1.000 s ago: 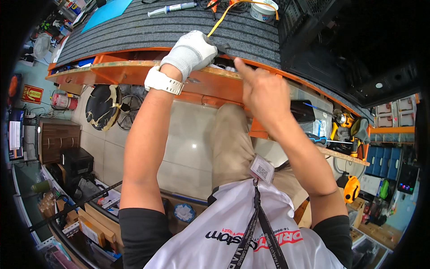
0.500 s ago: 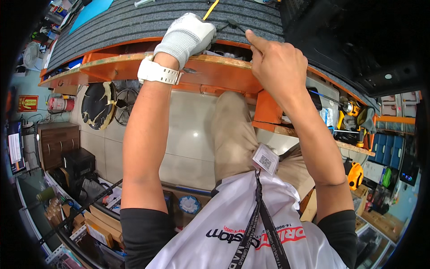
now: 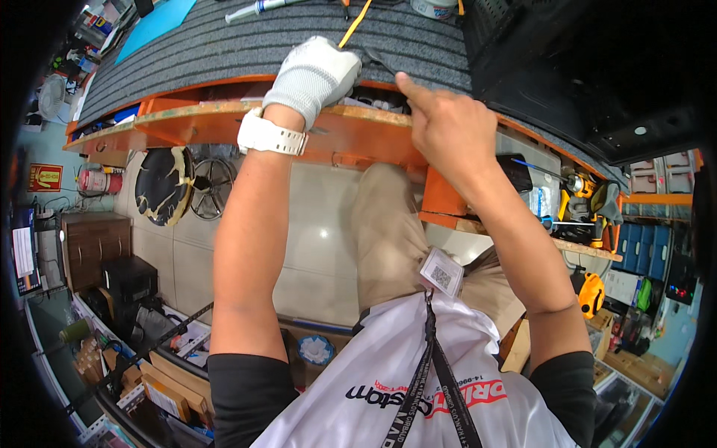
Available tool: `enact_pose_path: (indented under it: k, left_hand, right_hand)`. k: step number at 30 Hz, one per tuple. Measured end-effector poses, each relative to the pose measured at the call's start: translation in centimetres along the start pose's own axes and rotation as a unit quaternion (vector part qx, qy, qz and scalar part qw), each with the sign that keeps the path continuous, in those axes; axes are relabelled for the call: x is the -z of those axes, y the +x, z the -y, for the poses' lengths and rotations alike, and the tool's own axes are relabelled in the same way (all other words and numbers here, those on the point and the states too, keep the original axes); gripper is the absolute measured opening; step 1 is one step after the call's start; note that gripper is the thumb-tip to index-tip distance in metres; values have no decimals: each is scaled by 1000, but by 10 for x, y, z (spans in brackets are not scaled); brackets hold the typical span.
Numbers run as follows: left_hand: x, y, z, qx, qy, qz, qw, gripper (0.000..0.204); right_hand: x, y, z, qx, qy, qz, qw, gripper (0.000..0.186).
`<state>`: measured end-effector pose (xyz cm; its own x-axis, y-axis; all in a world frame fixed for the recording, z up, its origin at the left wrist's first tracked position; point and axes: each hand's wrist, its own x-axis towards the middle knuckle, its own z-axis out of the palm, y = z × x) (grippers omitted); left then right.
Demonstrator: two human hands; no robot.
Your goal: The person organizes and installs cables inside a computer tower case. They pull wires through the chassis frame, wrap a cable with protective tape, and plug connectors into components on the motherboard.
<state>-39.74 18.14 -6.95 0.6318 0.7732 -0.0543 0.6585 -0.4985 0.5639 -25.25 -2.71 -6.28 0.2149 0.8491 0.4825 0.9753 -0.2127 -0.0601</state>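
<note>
My left hand [image 3: 314, 78], in a white and grey knit glove with a white watch at the wrist, is closed above the bench's front edge. A thin yellow strip [image 3: 355, 24] sticks up from its fingers. Between the hands runs a narrow dark strip [image 3: 383, 60], its left end going in at the gloved fingers. The bare right hand [image 3: 452, 127] is closed, with the tip of its index finger at the strip's other end. Its thumb is mostly hidden, and what lies inside the glove's grip cannot be seen.
Grey ribbed matting [image 3: 194, 60] covers the bench; below its edge an orange drawer [image 3: 358, 134] stands pulled out. A syringe-like tube [image 3: 258, 9] and a white tub [image 3: 435, 7] lie farther back. At right are a large black case [image 3: 567, 82] and a yellow drill [image 3: 584, 184].
Both hands have come slightly lower in the picture, the right one also shifting left toward the glove. The dark strip between them now shows shorter. More of the tube and tub is in view.
</note>
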Motion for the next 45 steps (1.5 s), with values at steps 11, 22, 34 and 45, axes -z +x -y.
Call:
enact_pose_path:
  k: [11, 22, 34, 45]
  left_hand:
    - [1, -9, -16, 5, 12, 13, 1000, 38]
    - [2, -4, -20, 12, -57, 36, 998, 35]
    - [3, -25, -64, 140, -223, 29, 964, 24]
    - [3, -23, -77, 130, -232, 21, 964, 25]
  right_hand:
    - [16, -7, -2, 14, 42, 39, 998, 44]
    - [35, -17, -12, 38, 62, 7, 997, 49]
    - [22, -24, -27, 50, 80, -50, 994, 57]
    - [28, -31, -41, 39, 73, 47, 995, 50]
